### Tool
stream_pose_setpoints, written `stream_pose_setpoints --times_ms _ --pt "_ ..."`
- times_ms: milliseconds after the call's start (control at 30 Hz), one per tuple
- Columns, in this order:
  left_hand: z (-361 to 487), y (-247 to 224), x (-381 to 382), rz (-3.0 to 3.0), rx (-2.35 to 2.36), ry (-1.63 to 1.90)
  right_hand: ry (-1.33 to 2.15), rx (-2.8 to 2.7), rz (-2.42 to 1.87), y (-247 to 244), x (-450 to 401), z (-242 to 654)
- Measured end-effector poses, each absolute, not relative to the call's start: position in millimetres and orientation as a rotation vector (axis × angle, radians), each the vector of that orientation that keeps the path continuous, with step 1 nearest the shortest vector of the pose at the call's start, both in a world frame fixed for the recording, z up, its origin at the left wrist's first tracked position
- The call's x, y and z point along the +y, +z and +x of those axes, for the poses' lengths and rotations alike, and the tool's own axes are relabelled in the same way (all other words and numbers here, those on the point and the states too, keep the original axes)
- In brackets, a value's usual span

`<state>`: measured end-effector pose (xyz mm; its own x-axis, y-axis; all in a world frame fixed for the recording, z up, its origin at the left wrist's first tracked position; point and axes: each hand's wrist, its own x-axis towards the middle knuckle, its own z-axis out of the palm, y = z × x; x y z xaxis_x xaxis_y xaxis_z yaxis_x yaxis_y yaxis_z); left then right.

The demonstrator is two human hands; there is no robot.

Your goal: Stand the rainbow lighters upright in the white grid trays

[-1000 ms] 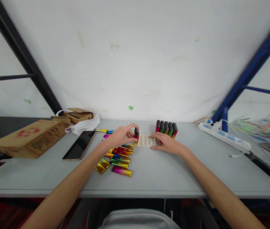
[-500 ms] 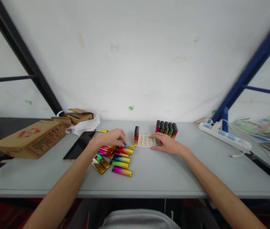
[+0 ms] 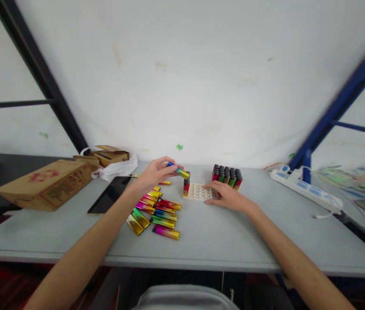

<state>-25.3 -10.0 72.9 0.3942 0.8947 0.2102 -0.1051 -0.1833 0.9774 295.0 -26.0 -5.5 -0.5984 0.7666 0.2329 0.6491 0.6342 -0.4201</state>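
Note:
My left hand [image 3: 158, 173] is closed on a blue and yellow lighter [image 3: 182, 173], held tilted above the table. Just right of that lighter, a short row of upright lighters [image 3: 186, 188] stands in the left end of a white tray with round holes [image 3: 199, 192]. At the tray's right end rests my right hand [image 3: 224, 196], its thumb and fingers around the edge. Several coloured lighters [image 3: 166, 232] lie loose on the table below my left hand. Behind my right hand stands a full block of upright lighters with black tops [image 3: 227, 175].
On the left are a cardboard box [image 3: 48, 183], a smaller open box [image 3: 109, 156], a white plastic bag [image 3: 118, 169] and a black tablet [image 3: 109, 196]. A white power strip [image 3: 305, 189] with cables lies on the right of the grey table [image 3: 221, 241].
My left hand has lifted the blue and yellow lighter from the loose pile and moved it up and right, near the tray. My right hand stays at the tray. The view has shifted slightly.

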Motion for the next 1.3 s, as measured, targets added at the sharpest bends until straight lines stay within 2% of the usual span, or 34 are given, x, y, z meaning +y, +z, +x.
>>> stream_pose_setpoints --times_ms 167,767,1300 --pt "-6.5 65.4 -13.3 1.323 0.611 1.157 0.421 -2.456 -1.114 -4.7 -26.8 294.6" --pt "2.1 61.2 -17.5 1.172 0.648 0.934 0.407 -2.463 -1.123 -2.8 -27.1 293.4" --pt "8.2 59.9 -22.4 1.190 0.711 1.048 0.395 -2.462 -1.102 -2.4 -28.3 292.6"
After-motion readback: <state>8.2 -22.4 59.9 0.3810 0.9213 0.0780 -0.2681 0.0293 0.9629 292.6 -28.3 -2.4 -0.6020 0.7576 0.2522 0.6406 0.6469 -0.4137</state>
